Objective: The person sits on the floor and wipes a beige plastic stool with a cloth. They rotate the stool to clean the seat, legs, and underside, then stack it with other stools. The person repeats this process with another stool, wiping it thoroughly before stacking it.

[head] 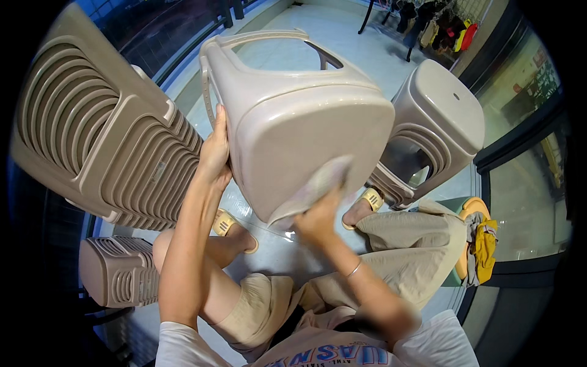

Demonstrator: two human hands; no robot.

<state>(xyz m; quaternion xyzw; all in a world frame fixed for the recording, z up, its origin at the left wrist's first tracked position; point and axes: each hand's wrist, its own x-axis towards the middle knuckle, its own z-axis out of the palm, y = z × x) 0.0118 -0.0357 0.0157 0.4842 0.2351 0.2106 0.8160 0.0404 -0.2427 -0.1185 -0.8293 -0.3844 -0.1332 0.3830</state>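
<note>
A beige plastic stool [302, 124] is tilted in front of me, its smooth seat turned towards me and its legs pointing away. My left hand [216, 153] grips the stool's left side, with the thumb up along the edge. Blurred, my right hand [321, 213] presses a pale cloth [316, 186] against the lower part of the seat. The cloth is folded and partly hidden by the fingers. What the fingers of my left hand do behind the stool is hidden.
A tall stack of stools [114, 137] leans at the left, a smaller stack [114, 273] below it. Another stool stack [435, 128] stands at the right. A green-and-orange bin [472, 206] with cloths [484, 252] is beside my right knee. Clothes [440, 32] hang at the back.
</note>
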